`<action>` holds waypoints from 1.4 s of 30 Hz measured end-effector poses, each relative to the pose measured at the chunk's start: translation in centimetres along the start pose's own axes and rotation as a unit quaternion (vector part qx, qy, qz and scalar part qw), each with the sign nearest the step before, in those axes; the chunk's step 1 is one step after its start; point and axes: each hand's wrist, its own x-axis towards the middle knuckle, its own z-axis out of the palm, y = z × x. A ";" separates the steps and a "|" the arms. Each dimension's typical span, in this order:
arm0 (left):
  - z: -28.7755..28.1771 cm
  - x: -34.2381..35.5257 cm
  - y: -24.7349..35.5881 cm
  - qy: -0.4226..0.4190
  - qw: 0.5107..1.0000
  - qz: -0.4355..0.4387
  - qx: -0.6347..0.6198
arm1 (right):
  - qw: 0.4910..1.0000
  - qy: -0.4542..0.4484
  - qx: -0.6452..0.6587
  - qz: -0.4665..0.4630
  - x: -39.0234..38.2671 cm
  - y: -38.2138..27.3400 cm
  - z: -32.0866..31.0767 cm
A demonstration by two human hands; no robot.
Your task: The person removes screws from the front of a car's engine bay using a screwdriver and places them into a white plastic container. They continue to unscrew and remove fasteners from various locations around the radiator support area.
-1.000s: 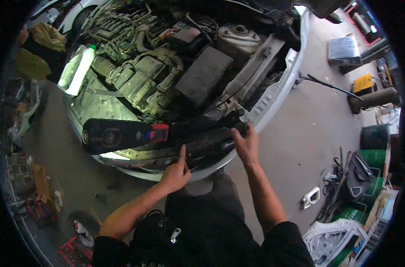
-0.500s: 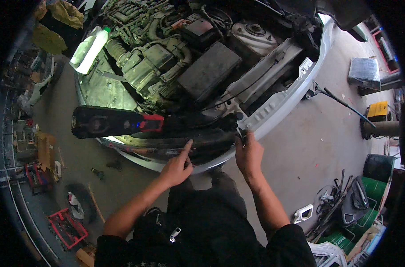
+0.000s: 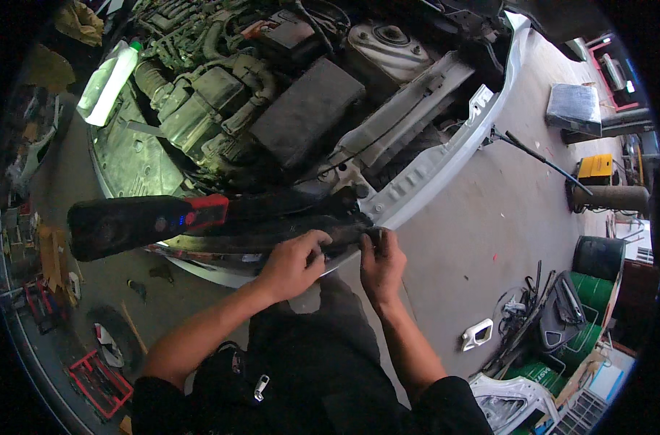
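Observation:
At the front corner of a car with its engine bay exposed, my left hand (image 3: pixel 294 267) rests at the black trim (image 3: pixel 279 235) behind the bumper. Its fingers are bent and drawn together at the tips; what is between them, if anything, is hidden. Close by on the right, my right hand (image 3: pixel 383 270) pinches at a small dark piece by the end of the silver fender (image 3: pixel 417 187). That piece is too small to name. A black and red work light (image 3: pixel 141 223) lies across the front of the bay, left of my hands.
A white jug with a green cap (image 3: pixel 109 83) stands at the bay's left. A dark box-shaped cover (image 3: pixel 308 112) sits among the engine parts. Green drums (image 3: pixel 597 296), a white ring-shaped part (image 3: pixel 477 335) and a red crate (image 3: pixel 100 384) are on the floor around me.
My left hand's outstretched index finger has bent, and that hand has moved closer to my right. My right hand has shifted slightly down and left. The whole view has swung, moving the car leftward.

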 end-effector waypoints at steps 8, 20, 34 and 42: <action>1.4 5.0 1.3 0.095 0.994 0.048 0.008 | 0.997 -0.020 -0.059 -0.044 2.2 -2.0 -0.1; 2.1 6.9 0.5 0.066 0.990 0.085 0.097 | 0.996 -0.038 -0.071 -0.042 3.3 -2.0 -0.2; 1.5 7.0 1.8 0.000 0.977 0.133 0.169 | 0.997 -0.041 -0.054 -0.026 3.3 -2.0 -0.3; 1.8 7.7 2.5 -0.037 0.962 0.123 0.242 | 0.996 -0.042 -0.058 -0.045 3.3 -1.6 -0.3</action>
